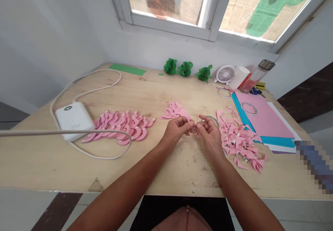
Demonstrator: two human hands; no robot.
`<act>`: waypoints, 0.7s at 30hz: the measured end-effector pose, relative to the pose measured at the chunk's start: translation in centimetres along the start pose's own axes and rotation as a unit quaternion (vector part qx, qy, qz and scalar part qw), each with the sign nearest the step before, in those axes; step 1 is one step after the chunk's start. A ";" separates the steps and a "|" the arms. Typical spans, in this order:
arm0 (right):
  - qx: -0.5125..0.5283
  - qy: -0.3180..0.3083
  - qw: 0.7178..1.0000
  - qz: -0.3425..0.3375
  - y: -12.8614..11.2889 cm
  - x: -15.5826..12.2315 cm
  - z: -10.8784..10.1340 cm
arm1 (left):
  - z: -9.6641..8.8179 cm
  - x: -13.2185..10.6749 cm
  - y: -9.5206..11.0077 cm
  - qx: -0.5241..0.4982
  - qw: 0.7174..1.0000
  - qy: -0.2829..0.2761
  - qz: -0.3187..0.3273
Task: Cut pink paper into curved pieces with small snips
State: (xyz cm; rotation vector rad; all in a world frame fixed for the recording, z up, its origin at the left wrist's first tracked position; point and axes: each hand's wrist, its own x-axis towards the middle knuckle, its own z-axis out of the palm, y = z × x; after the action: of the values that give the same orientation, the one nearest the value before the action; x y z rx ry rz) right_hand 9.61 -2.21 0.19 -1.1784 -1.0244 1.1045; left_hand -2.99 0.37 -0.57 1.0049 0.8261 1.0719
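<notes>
Over the middle of the table my left hand pinches a small pink paper cutout, mostly hidden by the fingers. My right hand meets it, thumb and index finger closed at the cutout's near end. Just beyond my left hand lies a small pile of curved pink paper pieces. A tape roll is partly covered by my right hand. To the left, rows of curled pink paper petals overlap on the wood. Pink paper scraps are heaped at the right, with a pen among them.
A white power bank with a looping cable lies left on the table. Several green paper shapes stand along the wall, beside a small fan and a bottle. Coloured sheets carry another tape roll.
</notes>
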 end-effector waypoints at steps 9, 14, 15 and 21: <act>0.014 -0.006 1.000 0.005 0.1 -0.1 0.1 | 0.0 0.0 0.3 -0.007 1.000 -0.001 -0.009; 0.033 0.001 0.999 0.018 0.2 0.0 0.1 | -0.1 -0.1 0.3 -0.004 1.000 -0.012 -0.006; 0.042 0.000 0.999 0.025 0.2 0.0 0.1 | -0.1 -0.1 0.3 -0.002 1.000 -0.014 -0.004; 0.098 -0.003 0.993 0.062 0.1 0.0 0.0 | -0.1 -0.1 0.3 0.013 1.000 -0.012 -0.007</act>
State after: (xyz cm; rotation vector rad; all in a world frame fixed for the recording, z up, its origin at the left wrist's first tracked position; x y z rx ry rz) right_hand 9.58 -2.17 0.06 -1.0920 -0.8358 1.2756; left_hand -3.15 0.35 -0.29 1.0302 0.8276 1.0383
